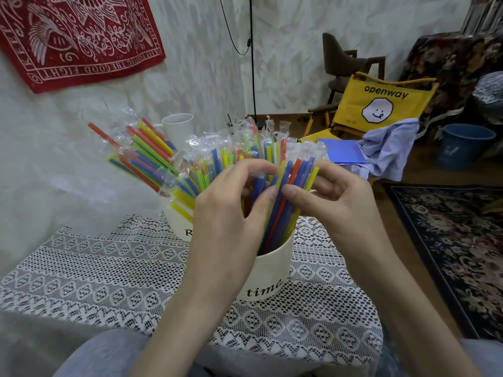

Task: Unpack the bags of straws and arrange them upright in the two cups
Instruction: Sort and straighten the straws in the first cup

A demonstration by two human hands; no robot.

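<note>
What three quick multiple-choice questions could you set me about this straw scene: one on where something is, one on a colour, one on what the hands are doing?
1. Where is the empty white cup?
A. Behind the straw-filled cups, near the wall
B. On the rug
C. On the yellow chair

2. What colour is the folding chair marked "openway"?
A. Red
B. Yellow
C. Green

3. What are the two hands doing?
A. Resting flat on the tablecloth
B. Holding a bucket
C. Gripping straws in the near cup

Answers:
1. A, since it stands beyond the far cup of wrapped straws.
2. B, as its fabric back is plainly yellow.
3. C, because the left hand and right hand curl their fingers round the straws standing in the near cup.
</note>
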